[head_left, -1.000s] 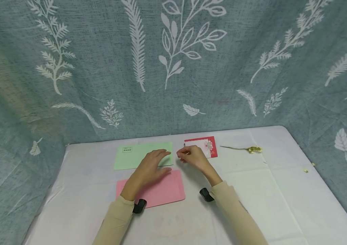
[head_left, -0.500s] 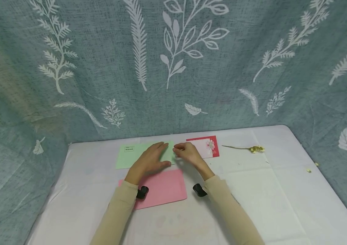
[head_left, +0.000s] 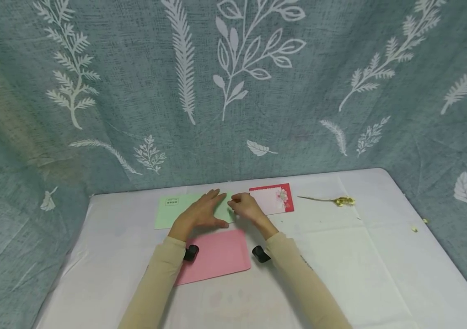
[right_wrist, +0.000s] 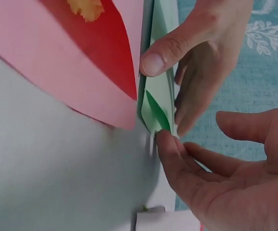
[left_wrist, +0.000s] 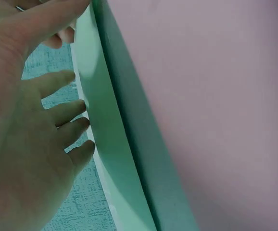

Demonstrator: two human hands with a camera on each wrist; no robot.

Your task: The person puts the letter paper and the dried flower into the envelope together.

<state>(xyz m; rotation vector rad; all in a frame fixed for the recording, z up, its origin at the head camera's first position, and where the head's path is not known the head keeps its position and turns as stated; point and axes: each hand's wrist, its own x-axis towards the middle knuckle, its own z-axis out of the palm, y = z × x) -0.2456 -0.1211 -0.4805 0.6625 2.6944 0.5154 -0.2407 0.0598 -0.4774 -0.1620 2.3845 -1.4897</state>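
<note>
A pale green envelope (head_left: 169, 214) lies near the table's back edge, with a pink envelope (head_left: 221, 260) in front of it. My left hand (head_left: 203, 213) rests over the green envelope, thumb and fingers spread; its thumb (right_wrist: 153, 65) touches the paper in the right wrist view. At the envelope's right end is my right hand (head_left: 248, 209). One of its fingertips (right_wrist: 165, 139) meets the gaping mouth of the green envelope, while the thumb stands apart. The pink envelope's mouth gapes too in the right wrist view, showing red inside and a yellowish piece (right_wrist: 87, 8).
Right of the hands lies a red-edged card (head_left: 268, 201) with a flower print. Beyond it is a dried flower sprig (head_left: 340, 201) on a thin stem. Small yellowish bits (head_left: 414, 229) lie near the right table edge. A patterned teal cloth (head_left: 200, 155) hangs behind.
My right hand has moved left, from beside the card to the green envelope's right end. My left hand has settled lower on the green envelope.
</note>
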